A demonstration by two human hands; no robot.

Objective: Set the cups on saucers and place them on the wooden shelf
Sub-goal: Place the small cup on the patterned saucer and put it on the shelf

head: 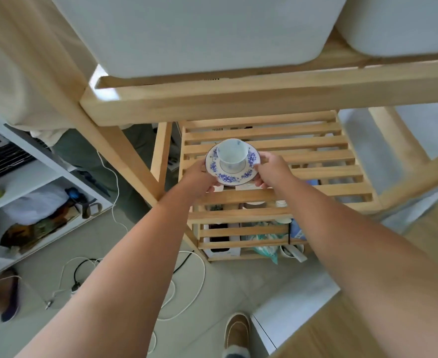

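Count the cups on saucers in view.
1. The cup stands on the blue-flowered saucer, gripped by the left hand and right hand over the slatted wooden shelf. Others may be hidden.

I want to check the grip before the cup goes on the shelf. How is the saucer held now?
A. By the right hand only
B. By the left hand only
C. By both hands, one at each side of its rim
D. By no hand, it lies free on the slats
C: the left hand and the right hand each grip an opposite edge of the saucer, with the cup standing on it over the shelf.
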